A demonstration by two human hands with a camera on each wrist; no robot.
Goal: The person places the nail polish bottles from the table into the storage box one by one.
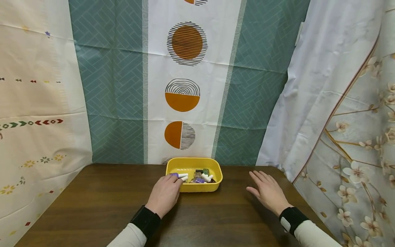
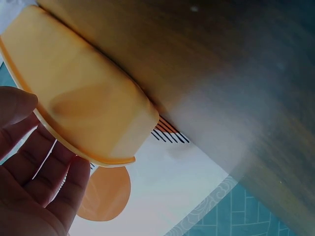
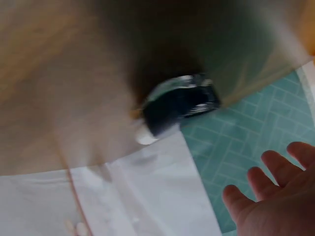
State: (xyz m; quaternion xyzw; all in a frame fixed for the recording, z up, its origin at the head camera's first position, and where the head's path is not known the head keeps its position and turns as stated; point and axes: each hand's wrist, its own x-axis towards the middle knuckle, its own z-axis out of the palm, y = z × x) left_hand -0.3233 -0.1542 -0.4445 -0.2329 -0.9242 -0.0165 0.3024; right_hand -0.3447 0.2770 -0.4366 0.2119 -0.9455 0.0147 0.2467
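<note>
A yellow tray (image 1: 197, 187) holds several small bottles with white caps, which look like nail polish. My left hand (image 1: 165, 193) is at its near left corner, fingers reaching over the rim beside a purple bottle (image 1: 174, 175). The left wrist view shows the tray's outer wall (image 2: 88, 88) with the fingers (image 2: 64, 182) behind its rim; their tips are hidden, so I cannot tell what they grip. My right hand (image 1: 268, 190) is held over the table, fingers extended, holding nothing visible. Below it, the right wrist view shows a blurred dark glossy object (image 3: 172, 108) with a whitish end, hidden in the head view.
The brown wooden table (image 1: 102, 202) extends to both sides of the tray. A teal and white patterned curtain (image 1: 185, 103) hangs at its back edge. A floral curtain (image 1: 355, 171) borders the right side, and a cream embroidered cloth (image 1: 40, 137) the left.
</note>
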